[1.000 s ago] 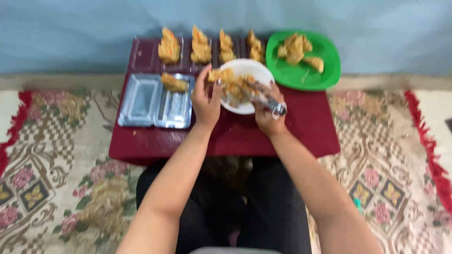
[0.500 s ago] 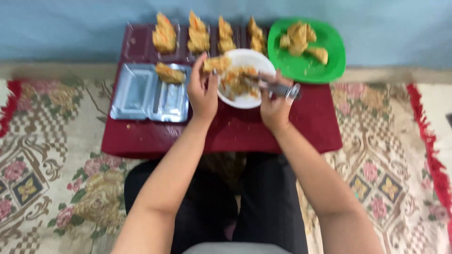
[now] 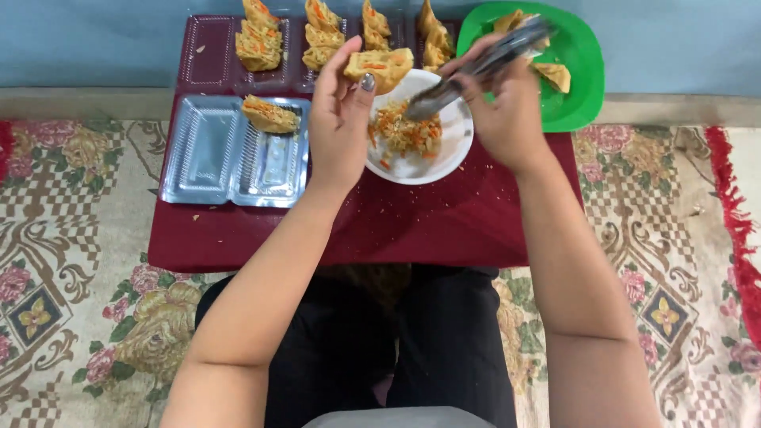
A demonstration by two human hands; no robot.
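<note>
Low dark-red rectangular table on a patterned floral rug. Since a second ago your view has dropped closer and both hands have risen off the bowl. Your left hand has lifted the stuffed golden fried pastry piece, pinched between thumb and fingertips, just above the white round bowl of shredded orange filling. Your right hand is closed round metal tongs, tips down in the filling; looks like stuffing is mid-way. Clear plastic hinged tray, unlabelled, left of bowl, one filled piece inside. Green plastic plate top right.
</note>
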